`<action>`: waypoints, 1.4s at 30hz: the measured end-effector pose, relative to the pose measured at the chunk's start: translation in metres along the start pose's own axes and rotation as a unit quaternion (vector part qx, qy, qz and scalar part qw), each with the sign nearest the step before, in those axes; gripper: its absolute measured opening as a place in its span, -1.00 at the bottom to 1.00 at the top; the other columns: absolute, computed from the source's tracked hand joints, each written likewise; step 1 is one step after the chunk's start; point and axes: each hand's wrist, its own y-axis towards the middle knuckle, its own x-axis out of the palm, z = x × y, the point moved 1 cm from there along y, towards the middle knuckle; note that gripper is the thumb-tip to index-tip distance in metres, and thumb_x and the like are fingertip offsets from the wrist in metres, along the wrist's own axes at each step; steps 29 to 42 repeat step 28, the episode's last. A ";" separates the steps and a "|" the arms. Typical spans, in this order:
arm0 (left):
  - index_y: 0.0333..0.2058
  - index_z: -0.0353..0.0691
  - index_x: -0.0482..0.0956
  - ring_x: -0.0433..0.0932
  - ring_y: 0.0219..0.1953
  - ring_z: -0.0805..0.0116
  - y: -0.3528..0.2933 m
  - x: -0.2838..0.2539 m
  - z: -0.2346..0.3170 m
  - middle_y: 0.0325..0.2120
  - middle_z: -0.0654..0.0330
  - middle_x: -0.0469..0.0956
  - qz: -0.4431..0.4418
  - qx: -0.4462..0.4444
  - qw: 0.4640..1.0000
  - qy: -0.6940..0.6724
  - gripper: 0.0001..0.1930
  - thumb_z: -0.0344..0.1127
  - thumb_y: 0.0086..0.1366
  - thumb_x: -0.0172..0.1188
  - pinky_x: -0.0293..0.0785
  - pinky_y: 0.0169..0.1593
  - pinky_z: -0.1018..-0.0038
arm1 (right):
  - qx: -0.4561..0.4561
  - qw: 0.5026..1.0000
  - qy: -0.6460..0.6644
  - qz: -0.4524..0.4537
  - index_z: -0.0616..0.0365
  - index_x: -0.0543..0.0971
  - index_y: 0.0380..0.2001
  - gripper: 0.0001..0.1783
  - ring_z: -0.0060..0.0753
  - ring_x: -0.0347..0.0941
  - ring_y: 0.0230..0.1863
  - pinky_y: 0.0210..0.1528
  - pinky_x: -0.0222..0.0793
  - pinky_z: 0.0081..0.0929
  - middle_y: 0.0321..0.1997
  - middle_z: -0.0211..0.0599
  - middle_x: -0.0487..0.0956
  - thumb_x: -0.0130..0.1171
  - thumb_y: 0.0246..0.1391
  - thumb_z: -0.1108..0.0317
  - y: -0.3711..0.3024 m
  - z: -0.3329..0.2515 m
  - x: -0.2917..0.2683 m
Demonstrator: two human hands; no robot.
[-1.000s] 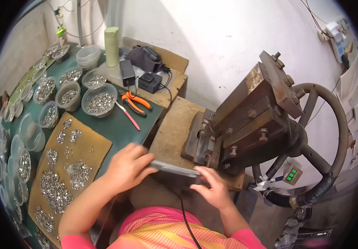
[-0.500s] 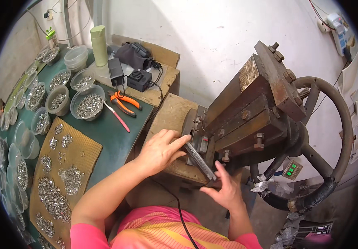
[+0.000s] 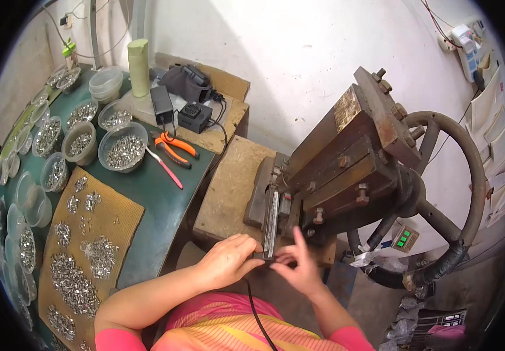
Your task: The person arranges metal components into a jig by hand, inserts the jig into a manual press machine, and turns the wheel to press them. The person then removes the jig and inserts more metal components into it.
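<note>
At the near edge of the wooden block (image 3: pixel 229 187), both hands meet on the near end of a long, narrow metal strip (image 3: pixel 271 219) that lies lengthwise in the bed of a rusted manual press (image 3: pixel 346 158). The left hand (image 3: pixel 229 260) is curled, fingers (image 3: pixel 251 264) pinching the strip's near end from the left side. The right hand (image 3: pixel 299 270) touches the same end from the right, its index finger raised and its other fingertips (image 3: pixel 280 253) against the strip; whether it grips or only steadies cannot be told. The strip runs away from the hands toward the far side, between the press's base plate and its slanted upper body. A large dark handwheel (image 3: pixel 469 193) stands on the right of the press, with a small box showing green lights (image 3: pixel 404 238) below it. To the left, the green desk (image 3: pixel 153 193) carries a brown mat (image 3: pixel 112 228) scattered with small silvery metal parts (image 3: pixel 74 284), several clear bowls (image 3: pixel 125 151) holding the same parts, orange-handled pliers (image 3: pixel 176 147), a pink-handled tool (image 3: pixel 167 168) just beside them, a pale green cylinder (image 3: pixel 139 67), and black adapters (image 3: pixel 194 116) on a wooden board at the far side. A black cable (image 3: pixel 256 313) hangs down over the person's pink and orange top.
</note>
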 end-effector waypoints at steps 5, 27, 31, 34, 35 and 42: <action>-0.22 -0.23 0.48 0.50 -0.20 -0.03 -0.002 -0.007 0.000 -0.32 0.05 0.44 -0.013 0.007 0.999 0.044 -0.74 -0.31 0.24 0.38 0.49 -0.12 0.17 | 0.151 0.886 0.260 0.354 0.19 -0.11 0.55 0.01 -0.31 0.52 0.08 0.04 0.57 -0.39 0.26 -0.03 0.43 0.29 0.24 0.32 -0.080 0.033 -0.050; -0.09 -0.31 0.40 0.31 0.35 -0.27 -0.001 -0.002 -0.029 0.33 -0.37 0.24 -0.031 0.080 0.995 0.060 -0.72 -0.27 0.37 0.22 0.28 0.39 0.04 | -0.091 0.866 0.092 0.484 0.25 0.24 0.40 -0.39 -0.60 0.30 -0.55 -0.39 0.45 -0.50 -0.57 -0.49 0.33 0.09 0.37 0.32 -0.075 -0.129 -0.185; -0.09 -0.30 0.40 0.31 0.36 -0.27 0.003 0.000 -0.036 0.35 -0.37 0.22 -0.038 0.083 0.994 0.052 -0.72 -0.27 0.37 0.23 0.27 0.39 0.04 | -0.074 0.875 0.105 0.467 0.21 0.20 0.43 -0.36 -0.60 0.30 -0.53 -0.37 0.47 -0.49 -0.55 -0.49 0.34 0.10 0.37 0.30 -0.077 -0.137 -0.200; -0.09 -0.30 0.40 0.31 0.36 -0.27 0.003 0.000 -0.036 0.35 -0.37 0.22 -0.038 0.083 0.994 0.052 -0.72 -0.27 0.37 0.23 0.27 0.39 0.04 | -0.074 0.875 0.105 0.467 0.21 0.20 0.43 -0.36 -0.60 0.30 -0.53 -0.37 0.47 -0.49 -0.55 -0.49 0.34 0.10 0.37 0.30 -0.077 -0.137 -0.200; -0.09 -0.30 0.40 0.31 0.36 -0.27 0.003 0.000 -0.036 0.35 -0.37 0.22 -0.038 0.083 0.994 0.052 -0.72 -0.27 0.37 0.23 0.27 0.39 0.04 | -0.074 0.875 0.105 0.467 0.21 0.20 0.43 -0.36 -0.60 0.30 -0.53 -0.37 0.47 -0.49 -0.55 -0.49 0.34 0.10 0.37 0.30 -0.077 -0.137 -0.200; -0.09 -0.30 0.40 0.31 0.36 -0.27 0.003 0.000 -0.036 0.35 -0.37 0.22 -0.038 0.083 0.994 0.052 -0.72 -0.27 0.37 0.23 0.27 0.39 0.04 | -0.074 0.875 0.105 0.467 0.21 0.20 0.43 -0.36 -0.60 0.30 -0.53 -0.37 0.47 -0.49 -0.55 -0.49 0.34 0.10 0.37 0.30 -0.077 -0.137 -0.200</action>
